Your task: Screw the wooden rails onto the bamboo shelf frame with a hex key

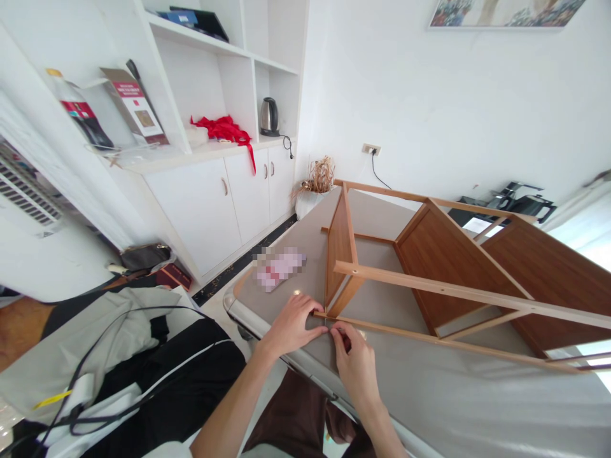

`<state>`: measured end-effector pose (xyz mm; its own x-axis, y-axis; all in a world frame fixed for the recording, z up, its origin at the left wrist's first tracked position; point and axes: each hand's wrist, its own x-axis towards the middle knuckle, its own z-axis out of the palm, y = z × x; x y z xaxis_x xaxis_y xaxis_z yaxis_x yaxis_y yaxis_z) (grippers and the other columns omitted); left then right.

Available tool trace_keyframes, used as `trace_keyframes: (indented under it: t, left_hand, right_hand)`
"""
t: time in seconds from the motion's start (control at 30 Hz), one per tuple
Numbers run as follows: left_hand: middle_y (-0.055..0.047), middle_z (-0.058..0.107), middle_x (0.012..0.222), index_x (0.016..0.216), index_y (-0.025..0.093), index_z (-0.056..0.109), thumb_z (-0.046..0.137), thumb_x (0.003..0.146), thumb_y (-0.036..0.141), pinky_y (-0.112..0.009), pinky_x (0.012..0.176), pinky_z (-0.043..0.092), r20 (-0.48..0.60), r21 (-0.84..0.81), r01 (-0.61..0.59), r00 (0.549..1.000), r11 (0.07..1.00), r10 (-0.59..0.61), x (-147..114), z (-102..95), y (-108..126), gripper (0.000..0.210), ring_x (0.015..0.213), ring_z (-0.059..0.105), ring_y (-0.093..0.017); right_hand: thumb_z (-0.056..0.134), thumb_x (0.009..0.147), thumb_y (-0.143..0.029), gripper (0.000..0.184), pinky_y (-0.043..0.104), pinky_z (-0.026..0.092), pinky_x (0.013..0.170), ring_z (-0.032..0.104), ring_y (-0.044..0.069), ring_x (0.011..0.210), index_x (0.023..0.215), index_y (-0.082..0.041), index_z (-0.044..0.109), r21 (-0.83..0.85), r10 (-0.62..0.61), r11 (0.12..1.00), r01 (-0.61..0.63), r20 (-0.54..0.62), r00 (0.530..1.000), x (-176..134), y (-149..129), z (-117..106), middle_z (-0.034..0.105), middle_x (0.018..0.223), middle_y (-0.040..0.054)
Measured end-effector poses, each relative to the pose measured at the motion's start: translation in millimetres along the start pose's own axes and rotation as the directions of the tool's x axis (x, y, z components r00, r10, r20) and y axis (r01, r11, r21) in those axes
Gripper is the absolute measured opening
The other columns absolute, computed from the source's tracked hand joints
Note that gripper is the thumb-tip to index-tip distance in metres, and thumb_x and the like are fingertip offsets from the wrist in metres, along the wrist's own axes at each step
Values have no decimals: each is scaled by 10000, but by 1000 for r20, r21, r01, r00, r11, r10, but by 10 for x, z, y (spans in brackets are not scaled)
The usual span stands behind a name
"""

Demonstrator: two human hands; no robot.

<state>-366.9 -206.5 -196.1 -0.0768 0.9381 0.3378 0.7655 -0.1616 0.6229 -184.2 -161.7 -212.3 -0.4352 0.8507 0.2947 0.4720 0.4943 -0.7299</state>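
A wooden shelf frame [391, 272] with several brown panels lies on its side on the grey-topped table. My left hand [293, 324] is closed at the near end of its lower rail, with forefinger and thumb on either side of the wood. Close beside it, my right hand [356, 362] is pinched, fingertips just below the same rail. A thin, small piece shows upright between my two thumbs at the rail; it is too small to name. Whatever sits in my right fingertips is hidden.
A blurred pink packet [281, 268] lies on the table [477, 407] left of the frame. Clothes and cables [143, 356] are heaped at the left. White cabinets [195, 203] hold a kettle [270, 116] and red ribbon [224, 130]. A potted dried plant [319, 181] stands behind.
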Motion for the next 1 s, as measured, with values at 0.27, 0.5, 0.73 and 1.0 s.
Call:
trace_keyframes:
  t: [0.27,0.5,0.73,1.0]
  left_hand:
    - [-14,646,983,1014,241,599,749,817,358,-390,903,433,3,-12,4,1000,1000,-4,1,-26,24,274,968,571,-222]
    - [-11,649,990,1011,236,601,731,837,339,-392,918,429,8,-16,-2,1000,1000,2,-1,-18,-5,241,979,574,-221]
    - [-22,647,1003,1025,235,594,693,866,322,-418,947,419,13,-7,-22,1000,1000,22,-1,-16,2,207,995,576,-231]
    - [-24,647,998,1013,231,599,656,885,318,-404,924,433,11,-20,-23,1000,1000,23,-5,-18,1,165,980,574,-226]
  right_hand:
    - [475,971,-364,257,293,482,643,626,187,649,900,-221,676,-2,22,1000,-22,-15,1000,-3,-37,0,705,781,37]
    - [474,974,-299,197,314,498,721,642,208,783,927,-212,646,-100,-84,992,80,-41,996,20,-129,43,697,880,68]
    - [449,994,-242,166,354,508,775,648,229,887,1071,-211,593,-196,-182,967,162,-89,979,-31,-136,130,694,973,80]
    - [474,983,-242,142,357,497,770,628,226,876,1018,-217,609,-215,-178,965,150,-115,977,17,-216,129,682,948,74]
